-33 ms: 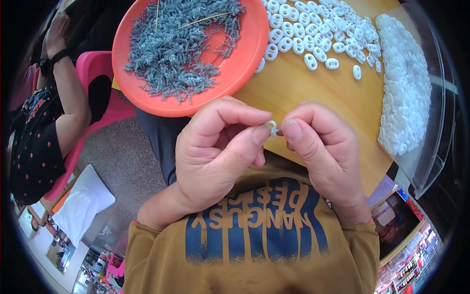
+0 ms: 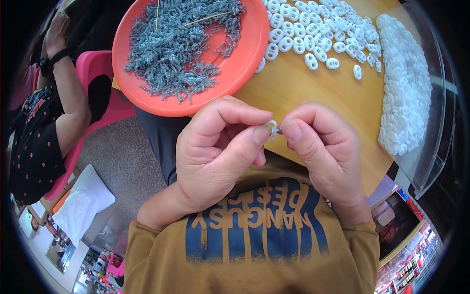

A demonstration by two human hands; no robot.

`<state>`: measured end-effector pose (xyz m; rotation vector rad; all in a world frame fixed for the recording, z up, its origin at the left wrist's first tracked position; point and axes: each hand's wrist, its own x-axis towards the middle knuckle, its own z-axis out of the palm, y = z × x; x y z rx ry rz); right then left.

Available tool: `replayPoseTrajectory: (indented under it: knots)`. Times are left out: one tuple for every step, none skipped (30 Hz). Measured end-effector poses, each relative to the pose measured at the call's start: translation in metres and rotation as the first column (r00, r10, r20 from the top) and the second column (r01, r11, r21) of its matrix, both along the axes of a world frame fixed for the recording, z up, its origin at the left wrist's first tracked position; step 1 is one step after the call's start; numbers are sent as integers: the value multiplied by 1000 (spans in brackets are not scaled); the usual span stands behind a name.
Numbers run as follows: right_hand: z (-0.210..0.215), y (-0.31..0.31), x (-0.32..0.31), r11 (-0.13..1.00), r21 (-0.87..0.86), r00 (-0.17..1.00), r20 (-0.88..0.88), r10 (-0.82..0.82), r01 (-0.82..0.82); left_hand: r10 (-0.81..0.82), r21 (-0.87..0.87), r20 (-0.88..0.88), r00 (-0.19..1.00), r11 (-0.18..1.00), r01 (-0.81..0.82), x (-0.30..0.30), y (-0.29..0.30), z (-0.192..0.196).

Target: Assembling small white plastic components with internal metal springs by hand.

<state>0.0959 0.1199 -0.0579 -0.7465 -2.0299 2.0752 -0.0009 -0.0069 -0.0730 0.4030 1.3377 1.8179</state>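
Close in front of my chest, my left hand pinches a small white plastic cord-lock piece between thumb and index finger. It is held on edge, and the fingertips cover part of it. Touching its right side are the closed thumb and index finger of my right hand. They grip a thin grey spring, of which just a tip shows. Beyond my left hand, an orange-red round tray carries a heap of small metal springs. Many white oval two-hole pieces lie on the table.
The wooden table spreads ahead and right. On its right side, white parts are piled in a clear tray. Two thin sticks lie on the springs. At left another person's arm shows beside a pink chair; a white bag lies below.
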Motion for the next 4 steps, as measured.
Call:
replayPoseTrajectory:
  knots:
    - [-1, 0, 0, 1000, -1, 1000, 0, 1, -1, -4, -7, -8, 1000, 1000, 4, 0, 0, 0]
    - [-4, 0, 0, 997, 75, 1000, -29, 11, -9, -7, -15, -15, 1000, 1000, 7, 0, 0, 0]
    - [-5, 0, 0, 988, 151, 998, -58, 24, -15, -9, -15, -12, 1000, 1000, 9, 0, 0, 0]
    - [-5, 0, -1, 987, 160, 998, -67, 23, -12, -10, -14, -8, 1000, 1000, 10, 0, 0, 0]
